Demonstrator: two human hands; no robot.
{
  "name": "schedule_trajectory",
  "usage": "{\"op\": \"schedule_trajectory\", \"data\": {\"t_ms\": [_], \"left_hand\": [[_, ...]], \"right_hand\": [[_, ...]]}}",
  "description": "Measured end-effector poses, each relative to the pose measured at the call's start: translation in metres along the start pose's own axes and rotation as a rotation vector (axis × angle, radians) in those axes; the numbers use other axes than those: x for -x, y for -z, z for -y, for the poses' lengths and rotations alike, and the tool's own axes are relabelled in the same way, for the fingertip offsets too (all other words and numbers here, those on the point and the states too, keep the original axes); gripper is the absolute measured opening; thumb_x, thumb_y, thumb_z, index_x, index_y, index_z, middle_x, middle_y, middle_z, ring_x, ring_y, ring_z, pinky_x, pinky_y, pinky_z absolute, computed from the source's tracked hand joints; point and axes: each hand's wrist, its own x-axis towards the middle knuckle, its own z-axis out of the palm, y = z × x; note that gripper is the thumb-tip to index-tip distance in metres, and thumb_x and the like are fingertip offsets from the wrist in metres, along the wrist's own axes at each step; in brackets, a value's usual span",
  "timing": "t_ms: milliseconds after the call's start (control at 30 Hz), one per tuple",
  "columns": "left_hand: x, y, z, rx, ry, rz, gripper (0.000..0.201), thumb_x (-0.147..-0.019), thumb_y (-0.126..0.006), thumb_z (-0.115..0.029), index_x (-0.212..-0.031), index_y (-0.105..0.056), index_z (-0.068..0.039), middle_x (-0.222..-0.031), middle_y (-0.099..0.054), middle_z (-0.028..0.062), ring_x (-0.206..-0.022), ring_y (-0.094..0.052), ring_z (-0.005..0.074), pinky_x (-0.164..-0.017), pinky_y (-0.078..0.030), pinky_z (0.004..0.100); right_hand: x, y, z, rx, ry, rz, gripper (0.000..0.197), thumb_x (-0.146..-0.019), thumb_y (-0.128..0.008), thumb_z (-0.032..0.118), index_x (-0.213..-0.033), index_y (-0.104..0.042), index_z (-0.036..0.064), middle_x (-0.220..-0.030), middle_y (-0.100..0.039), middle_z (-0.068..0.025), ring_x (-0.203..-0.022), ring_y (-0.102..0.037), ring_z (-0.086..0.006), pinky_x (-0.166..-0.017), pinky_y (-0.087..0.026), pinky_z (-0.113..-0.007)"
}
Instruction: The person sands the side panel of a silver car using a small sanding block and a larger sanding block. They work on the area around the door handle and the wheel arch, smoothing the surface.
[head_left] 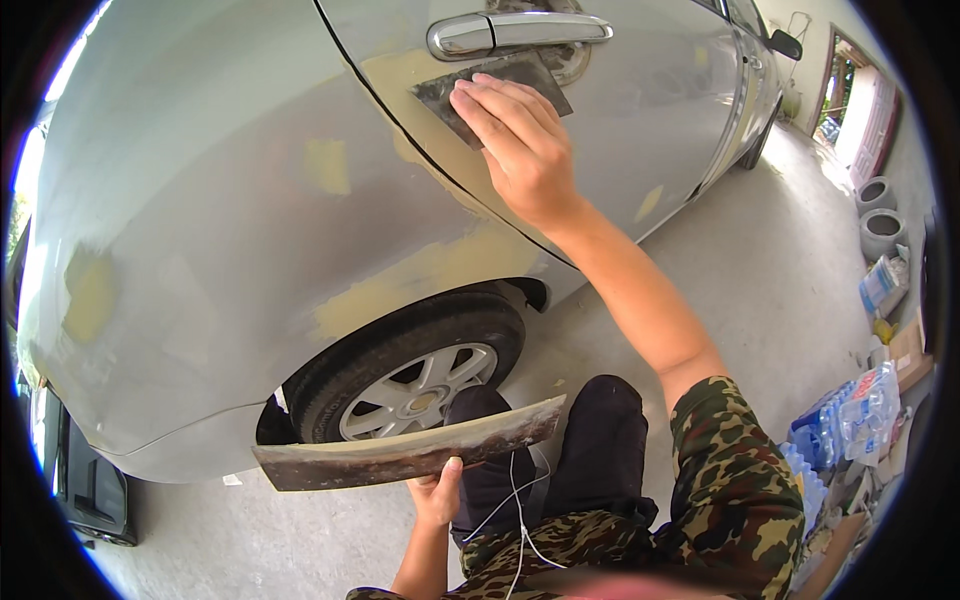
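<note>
My right hand (522, 150) presses a dark, flat filler spreader (545, 80) to the silver car door (640, 130), just under the chrome door handle (520, 32). Its fingers lie over the spreader's face, holding it. Lower down, my left hand (437, 492) grips a long, dark, stained board (400, 457) from below, the thumb on its near side. Yellowish filler lines the board's upper edge. More filler (400, 280) covers the body panel above the wheel arch and runs up along the door gap.
The rear wheel (420, 385) sits behind the board, close to my knees. A white cable (522, 520) hangs over my lap. Plastic-wrapped bottles (850, 415), boxes and round grey containers (882, 232) line the right wall. A dark car (88, 480) stands at the lower left.
</note>
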Motion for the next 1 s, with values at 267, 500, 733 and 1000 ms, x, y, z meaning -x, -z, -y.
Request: {"op": "schedule_trajectory", "data": {"t_ms": [267,500,733,1000], "left_hand": [[-0.004,-0.019,0.003,-0.002,0.014,0.012,0.03,-0.1,-0.076,-0.005,-0.128,-0.068,-0.001,-0.122,-0.072,0.0054,-0.11,-0.065,0.016,-0.102,-0.05,0.0349],[-0.005,-0.032,0.005,-0.064,0.01,0.025,0.032,-0.099,-0.075,-0.004,-0.13,-0.067,-0.001,-0.12,-0.072,0.0049,-0.11,-0.065,0.0159,-0.102,-0.05,0.0352],[-0.007,-0.028,0.009,0.145,-0.004,0.07,0.036,-0.099,-0.076,-0.004,-0.133,-0.065,-0.002,-0.129,-0.068,0.0073,-0.119,-0.062,0.0189,-0.107,-0.048,0.0374],[-0.041,-0.06,-0.003,0.275,-0.013,0.223,0.038,-0.101,-0.074,-0.01,-0.136,-0.062,-0.001,-0.127,-0.071,0.0172,-0.112,-0.074,0.0348,-0.082,-0.07,0.0542]], "right_hand": [[0.025,0.024,-0.027,-0.004,0.078,0.075,0.029,-0.09,-0.071,-0.001,-0.116,-0.079,0.0035,-0.118,-0.077,-0.0055,-0.116,-0.073,-0.0256,-0.099,-0.06,-0.042],[0.05,0.058,-0.067,-0.077,0.141,0.21,0.029,-0.089,-0.072,0.003,-0.118,-0.079,0.0035,-0.121,-0.078,-0.006,-0.118,-0.073,-0.0251,-0.101,-0.059,-0.041],[0.068,0.138,-0.094,-0.145,-0.096,0.476,0.032,-0.095,-0.067,-0.001,-0.126,-0.077,0.0019,-0.125,-0.077,-0.0113,-0.119,-0.073,-0.0285,-0.103,-0.058,-0.041],[0.058,0.232,0.026,-1.125,-0.824,0.679,0.031,-0.104,-0.063,0.004,-0.134,-0.073,0.0007,-0.13,-0.077,-0.0159,-0.12,-0.074,-0.0305,-0.1,-0.058,-0.038]]}}
